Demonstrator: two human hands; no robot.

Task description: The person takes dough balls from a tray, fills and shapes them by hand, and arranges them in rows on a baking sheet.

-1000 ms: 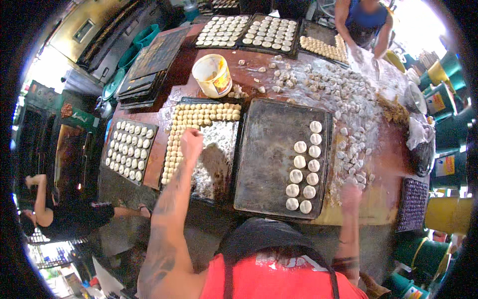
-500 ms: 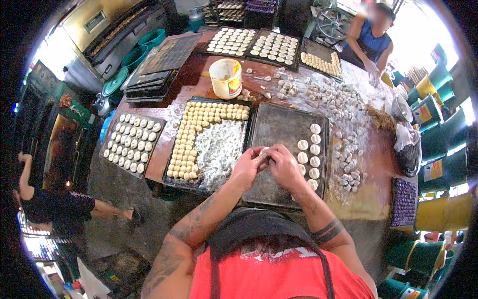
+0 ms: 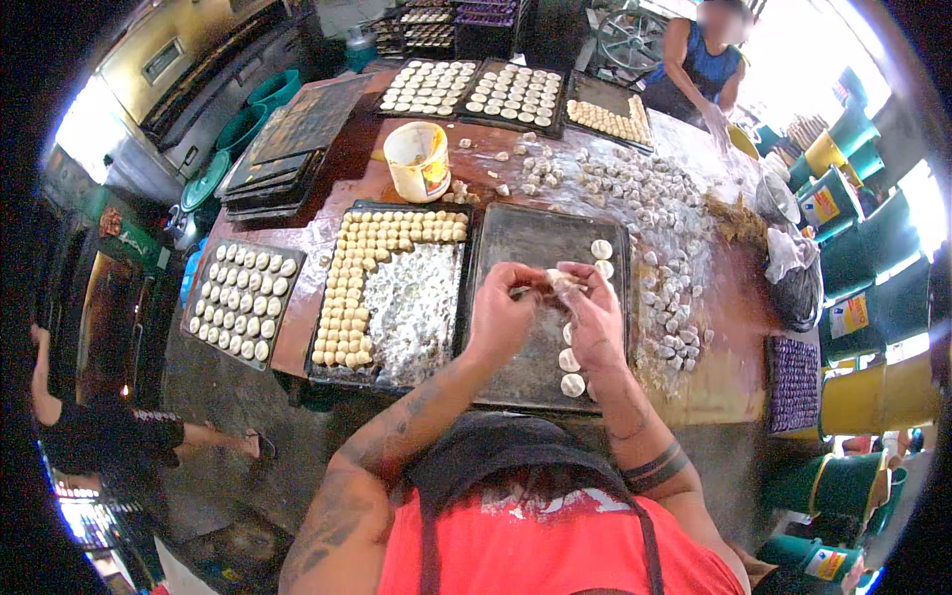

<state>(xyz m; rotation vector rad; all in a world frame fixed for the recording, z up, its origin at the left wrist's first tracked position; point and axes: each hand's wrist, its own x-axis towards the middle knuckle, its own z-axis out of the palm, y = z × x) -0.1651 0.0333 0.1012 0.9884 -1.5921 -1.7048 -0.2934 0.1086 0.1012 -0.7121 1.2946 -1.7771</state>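
Over the dark baking tray (image 3: 506, 357) in front of me, both my hands pinch a small pale dough piece (image 3: 558, 279). My left hand (image 3: 503, 312) touches its left side with fingertips and thumb. My right hand (image 3: 598, 309) grips it from the right, fingers curled round it. What is inside the dough cannot be seen. Flattened round dough pieces (image 3: 572, 385) lie along the tray's right side, partly hidden by my right hand and forearm. Left of it, a second tray (image 3: 458, 297) bears rows of small dough balls (image 3: 340, 319) and a patch of white flour (image 3: 412, 307).
Many floury lumps (image 3: 674, 297) are scattered to the right. A white bucket (image 3: 416, 164) stands beyond the trays, beside stacked dark trays (image 3: 268, 183). Another filled tray (image 3: 245, 297) sits at the left edge. A co-worker (image 3: 699, 69) stands far right; another person (image 3: 109, 426) is at left.
My hands have drawn slightly apart and moved right over the tray, so the dough piece shows between them. The whole view has shifted a little. The co-worker's hands have moved.
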